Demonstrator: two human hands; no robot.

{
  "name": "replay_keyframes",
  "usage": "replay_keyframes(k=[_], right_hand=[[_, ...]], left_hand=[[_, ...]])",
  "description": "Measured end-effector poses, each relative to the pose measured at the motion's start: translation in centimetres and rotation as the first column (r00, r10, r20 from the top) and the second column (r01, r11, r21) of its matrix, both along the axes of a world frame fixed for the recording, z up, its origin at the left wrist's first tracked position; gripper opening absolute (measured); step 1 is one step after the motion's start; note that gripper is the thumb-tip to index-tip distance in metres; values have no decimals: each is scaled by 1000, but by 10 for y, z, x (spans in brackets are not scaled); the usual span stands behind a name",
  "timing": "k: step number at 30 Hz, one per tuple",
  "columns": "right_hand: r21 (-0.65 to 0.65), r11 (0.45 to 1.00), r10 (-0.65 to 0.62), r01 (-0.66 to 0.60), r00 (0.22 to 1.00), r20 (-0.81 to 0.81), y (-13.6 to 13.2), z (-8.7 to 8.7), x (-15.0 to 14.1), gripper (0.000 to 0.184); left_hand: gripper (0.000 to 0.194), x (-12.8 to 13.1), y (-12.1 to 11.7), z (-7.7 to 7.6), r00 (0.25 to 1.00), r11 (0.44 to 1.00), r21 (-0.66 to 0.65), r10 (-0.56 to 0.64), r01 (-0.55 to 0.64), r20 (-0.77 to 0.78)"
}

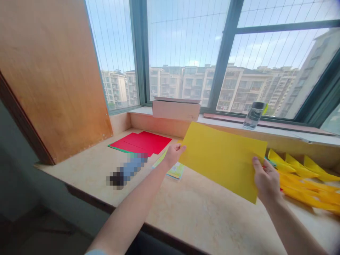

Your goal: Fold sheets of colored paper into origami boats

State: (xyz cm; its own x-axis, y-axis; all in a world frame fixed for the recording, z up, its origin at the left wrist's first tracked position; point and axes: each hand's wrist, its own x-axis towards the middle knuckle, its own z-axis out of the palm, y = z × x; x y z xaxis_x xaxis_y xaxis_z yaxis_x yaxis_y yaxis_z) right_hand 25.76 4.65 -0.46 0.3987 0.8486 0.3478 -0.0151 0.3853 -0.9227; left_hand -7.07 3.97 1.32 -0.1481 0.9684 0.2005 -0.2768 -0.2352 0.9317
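The yellow sheet [224, 161] is held up right of centre in the frame, tilted above the table [202, 216]. I have the fingers of my left hand [174, 155] closed on its left edge, thumb and fingers pinching it; my right hand [267, 177] grips its right edge, thumb on the side facing me. Just beyond my left wrist I see a small light-coloured stack [176, 172], partly hidden by the arm. Left of centre lie the red sheets [142, 141], overlapping, with green showing beneath; nearer me is a pixelated object [127, 171] I cannot identify. By the right edge of the frame I have folded yellow pieces [308, 180]. Farther out, a box [176, 109] and a bottle [253, 116] stand on the sill [225, 124] below the window.
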Motion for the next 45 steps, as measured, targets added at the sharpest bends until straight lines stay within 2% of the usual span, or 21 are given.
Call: replay_keyframes(k=[4, 8, 11, 13, 14, 16, 19, 22, 25, 28, 31, 35, 37, 41, 45], right_hand=[[-9, 984, 175, -180, 967, -183, -6, 7, -3, 28], [67, 993, 113, -99, 958, -264, -7, 11, -11, 31], [136, 986, 142, -100, 928, -345, -10, 12, -24, 39], [153, 973, 217, -172, 907, -361, -16, 12, -36, 41], [147, 960, 275, -237, 892, -360, -19, 12, -41, 43], [91, 896, 438, -434, 835, -333, -26, 12, -50, 46], [92, 751, 642, -654, 691, -331, -35, 15, -54, 47], [107, 625, 750, -773, 557, -357, -37, 23, -45, 66], [82, 591, 763, -803, 522, -382, -31, 31, -31, 75], [14, 591, 750, -806, 543, -378, -25, 34, -25, 65], [-63, 611, 740, -789, 598, -308, -24, 28, -28, 49], [-179, 647, 709, -741, 671, -217, -25, 16, -35, 41], [-165, 698, 654, -696, 715, -247, -22, 13, -36, 40], [-74, 871, 420, -486, 815, -400, -9, 11, -31, 36], [-29, 945, 277, -327, 841, -464, 1, 12, -25, 38]], left_hand=[[36, -2, 5, -1, 992, 1000, 11, -27, 26, 125], [49, -4, 7, 4, 965, 997, 37, -79, 72, 249], [55, 4, 2, 9, 935, 981, 85, -192, 175, 297], [51, 13, -3, 10, 897, 940, 114, -341, 322, 280], [44, 17, -4, 9, 901, 932, 89, -361, 350, 239], [47, 22, -5, 7, 951, 963, -2, -265, 269, 159], [44, 20, -3, 6, 987, 990, -43, -127, 132, 101], [38, 8, 0, 12, 980, 978, -72, -194, 197, 47], [41, -3, -1, 20, 955, 939, -179, -296, 293, 9], [47, -6, -5, 24, 907, 871, -293, -420, 394, -31], [48, -3, -9, 21, 843, 793, -371, -536, 483, -50], [48, 0, -13, 17, 811, 750, -387, -585, 537, -8], [47, -1, -12, 16, 833, 764, -375, -551, 526, 45], [53, -8, -6, 19, 877, 849, -226, -447, 477, 175], [61, -7, -4, 21, 889, 922, -93, -330, 375, 316]])
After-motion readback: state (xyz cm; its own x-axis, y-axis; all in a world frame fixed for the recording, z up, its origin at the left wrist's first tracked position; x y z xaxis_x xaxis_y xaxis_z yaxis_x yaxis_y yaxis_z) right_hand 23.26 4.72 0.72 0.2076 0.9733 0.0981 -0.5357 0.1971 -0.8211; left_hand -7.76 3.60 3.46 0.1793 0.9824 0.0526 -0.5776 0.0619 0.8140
